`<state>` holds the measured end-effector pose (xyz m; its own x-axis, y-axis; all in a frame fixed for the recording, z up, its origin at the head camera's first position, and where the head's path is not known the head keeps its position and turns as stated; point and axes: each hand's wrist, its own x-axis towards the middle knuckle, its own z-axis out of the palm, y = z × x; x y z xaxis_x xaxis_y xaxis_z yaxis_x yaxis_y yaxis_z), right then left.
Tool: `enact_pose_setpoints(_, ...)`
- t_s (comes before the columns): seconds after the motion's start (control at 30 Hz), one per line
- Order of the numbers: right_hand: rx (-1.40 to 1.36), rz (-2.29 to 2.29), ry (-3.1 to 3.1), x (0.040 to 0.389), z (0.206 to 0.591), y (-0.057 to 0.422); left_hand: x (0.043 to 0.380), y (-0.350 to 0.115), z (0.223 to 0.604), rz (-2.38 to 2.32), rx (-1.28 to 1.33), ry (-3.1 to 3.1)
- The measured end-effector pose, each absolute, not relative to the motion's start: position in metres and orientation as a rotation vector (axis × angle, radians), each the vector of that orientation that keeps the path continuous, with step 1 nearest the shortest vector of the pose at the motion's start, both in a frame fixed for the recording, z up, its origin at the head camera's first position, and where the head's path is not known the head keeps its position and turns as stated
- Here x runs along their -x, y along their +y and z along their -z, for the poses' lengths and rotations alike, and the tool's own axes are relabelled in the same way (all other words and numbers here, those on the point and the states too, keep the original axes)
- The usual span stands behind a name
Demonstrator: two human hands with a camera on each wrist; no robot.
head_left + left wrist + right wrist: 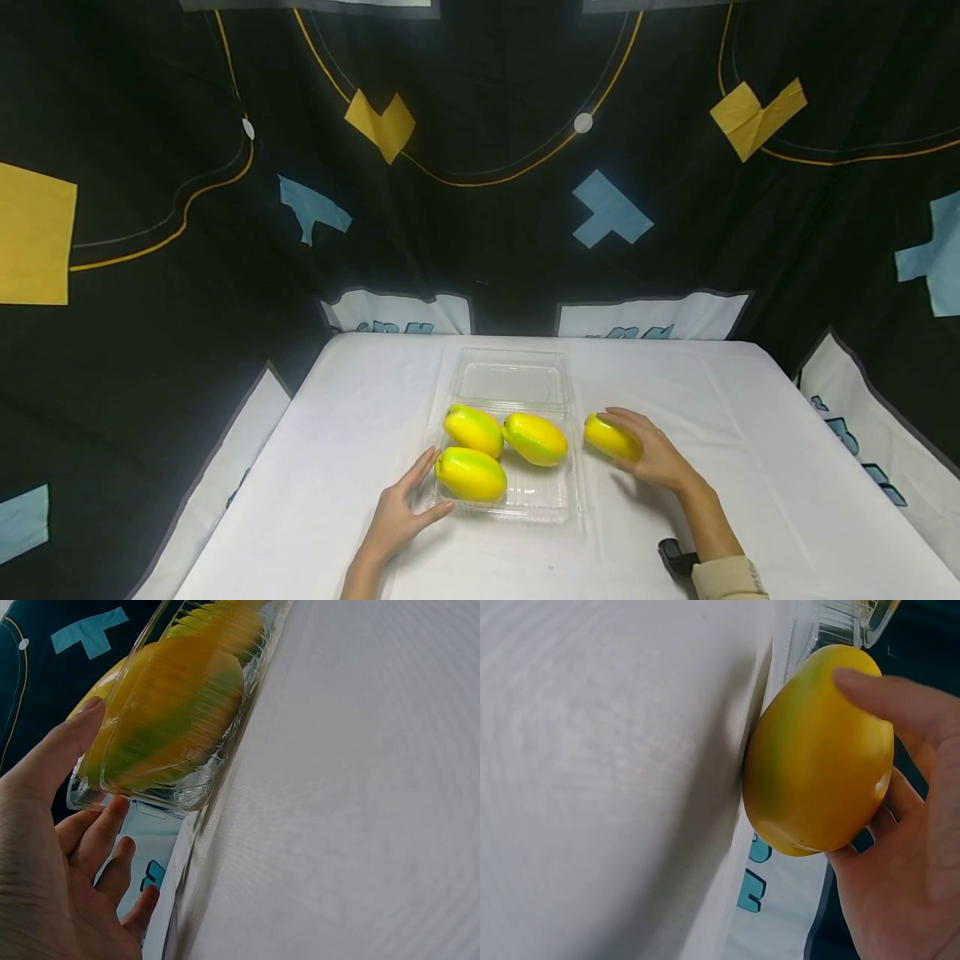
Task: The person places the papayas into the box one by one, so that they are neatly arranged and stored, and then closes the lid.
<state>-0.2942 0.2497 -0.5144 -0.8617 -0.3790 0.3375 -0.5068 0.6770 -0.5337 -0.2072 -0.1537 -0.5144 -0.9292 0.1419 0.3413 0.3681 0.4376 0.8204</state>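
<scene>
A clear plastic clamshell container lies opened out on the table, its lid folded back to the far side. Inside the base are three yellow-green mangoes: one at the front left, one behind it and one toward the right. Just right of the container, my right hand holds another mango between thumb and fingers, low over the cloth. At the container's front left corner my left hand has thumb and fingers spread, close against the plastic.
White cloth covers the table. A black curtain with blue and yellow patches hangs behind and at the sides. A dark strap sits at the right wrist beside a beige sleeve.
</scene>
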Motion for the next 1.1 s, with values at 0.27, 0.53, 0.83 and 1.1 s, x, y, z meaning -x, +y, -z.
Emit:
enact_pose_setpoints(0.27, -0.69, -0.947, -2.691, 0.293, 0.514, 0.252, 0.215, -0.157, 0.532, 1.419, 0.45, -2.472)
enact_pose_setpoints(0.53, -0.632, -0.937, -2.704, 0.288, 0.511, 0.253, 0.221, -0.161, 0.543, 1.453, 0.452, -2.478)
enact_pose_setpoints(0.83, -0.595, -0.992, -2.687, 0.276, 0.506, 0.255, 0.219, -0.161, 0.541, 1.438, 0.445, -2.488)
enact_pose_setpoints(1.1, -0.582, -1.015, -2.636, 0.264, 0.495, 0.255, 0.22, -0.161, 0.541, 1.48, 0.456, -2.458)
